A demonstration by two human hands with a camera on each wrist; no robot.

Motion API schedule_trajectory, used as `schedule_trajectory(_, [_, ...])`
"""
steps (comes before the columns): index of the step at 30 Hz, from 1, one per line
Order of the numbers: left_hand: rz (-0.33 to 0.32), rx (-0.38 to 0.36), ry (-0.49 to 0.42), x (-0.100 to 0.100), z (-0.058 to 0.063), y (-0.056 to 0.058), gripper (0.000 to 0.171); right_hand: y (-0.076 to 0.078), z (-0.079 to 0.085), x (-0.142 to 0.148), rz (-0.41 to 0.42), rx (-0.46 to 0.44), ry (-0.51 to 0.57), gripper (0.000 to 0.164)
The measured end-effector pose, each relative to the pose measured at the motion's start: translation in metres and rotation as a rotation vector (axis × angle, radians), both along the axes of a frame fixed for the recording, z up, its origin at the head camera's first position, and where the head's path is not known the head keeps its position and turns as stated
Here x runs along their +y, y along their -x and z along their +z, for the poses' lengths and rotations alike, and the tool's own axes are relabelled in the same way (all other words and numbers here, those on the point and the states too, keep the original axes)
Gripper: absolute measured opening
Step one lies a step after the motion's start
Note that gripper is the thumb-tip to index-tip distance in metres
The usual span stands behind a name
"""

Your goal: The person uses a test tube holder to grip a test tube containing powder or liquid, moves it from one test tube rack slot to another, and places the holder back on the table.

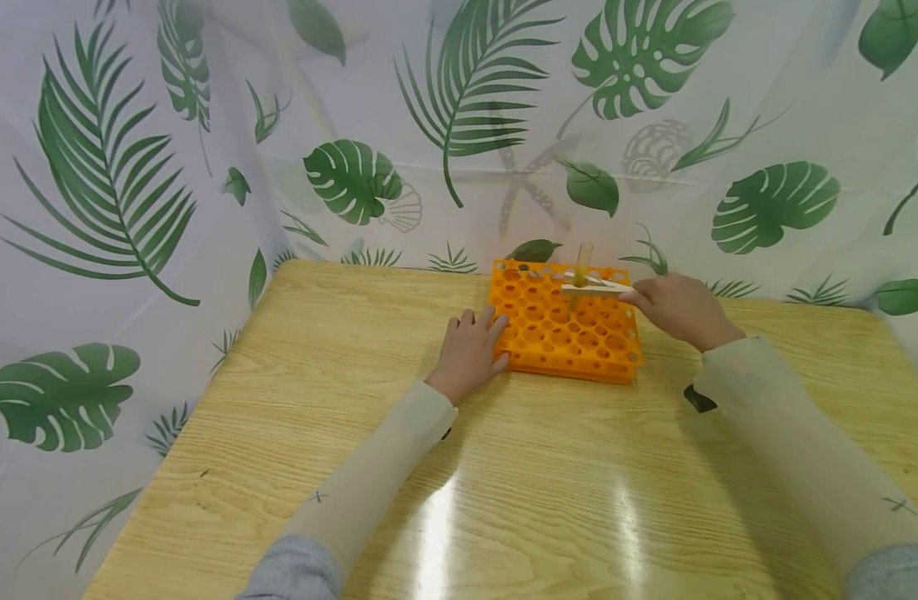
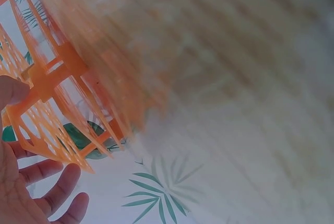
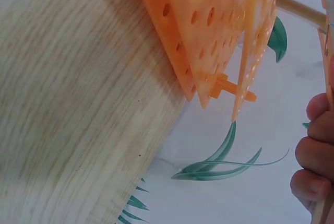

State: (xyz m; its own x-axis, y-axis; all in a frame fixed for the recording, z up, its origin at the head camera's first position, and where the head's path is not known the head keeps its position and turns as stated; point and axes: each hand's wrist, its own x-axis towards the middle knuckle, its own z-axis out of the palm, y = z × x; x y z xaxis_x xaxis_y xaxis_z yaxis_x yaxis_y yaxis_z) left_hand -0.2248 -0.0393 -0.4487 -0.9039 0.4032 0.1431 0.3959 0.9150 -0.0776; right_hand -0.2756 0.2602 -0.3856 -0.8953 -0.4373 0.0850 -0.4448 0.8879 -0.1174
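An orange test tube rack (image 1: 571,368) with rows of round holes stands at the back of the table. My left hand (image 1: 468,354) holds its left end, thumb at the near side and fingers at the upper edge. In the left wrist view the thumb lies against the orange frame (image 2: 47,80). My right hand (image 1: 682,310) grips a wooden test tube clamp (image 1: 614,287) from the right. The clamp's jaws are around a glass test tube (image 1: 584,253), which stands nearly upright. In the right wrist view the tube (image 3: 300,11) passes through the rack's top plate.
The wooden table (image 1: 338,358) ends just behind the rack, against a white cloth (image 1: 443,242) printed with green leaves. A black piece (image 1: 700,398) hangs under my right cuff. Light reflects off the table's near part.
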Motion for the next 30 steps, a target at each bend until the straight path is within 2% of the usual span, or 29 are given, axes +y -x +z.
schedule_trajectory(10, [-0.001,-0.015,-0.013,0.000,0.002,-0.001,0.047,0.000,0.011,-0.002,0.011,-0.003,-0.031,0.035])
schedule_trajectory(19, [0.000,-0.015,-0.013,0.000,0.001,-0.001,0.047,0.002,0.014,-0.003,-0.004,-0.004,-0.029,0.040])
schedule_trajectory(25, [0.001,-0.004,-0.006,0.000,-0.001,0.000,0.049,0.001,0.019,-0.003,0.004,0.009,-0.038,0.049])
schedule_trajectory(30, [0.002,-0.013,-0.016,0.000,0.000,0.000,0.049,0.001,0.023,-0.003,0.002,-0.011,-0.033,0.044])
